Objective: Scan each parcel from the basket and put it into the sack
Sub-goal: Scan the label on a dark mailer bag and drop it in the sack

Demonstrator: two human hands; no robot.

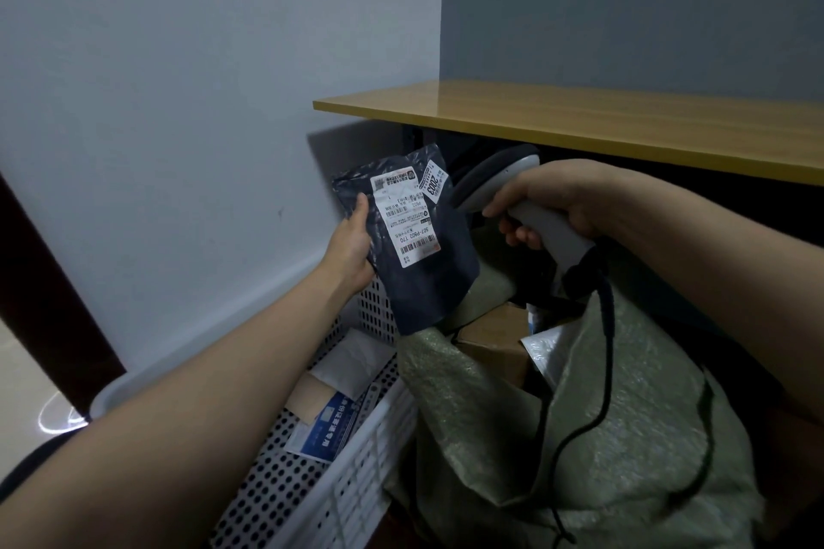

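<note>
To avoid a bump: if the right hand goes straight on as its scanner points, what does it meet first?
Likely the dark parcel that the left hand holds; depth is unclear.

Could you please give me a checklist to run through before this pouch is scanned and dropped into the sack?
1. Left hand grips the dark blue plastic mailer pouch: ok.
2. Its white shipping label faces the viewer, uncovered: ok.
3. Right hand holds the grey handheld scanner, head toward the label: ok.
4. Scan registered: cannot tell.
5. Green woven sack has its mouth open: ok.
6. Black scanner cable hangs across the sack mouth: not ok, may snag.
</note>
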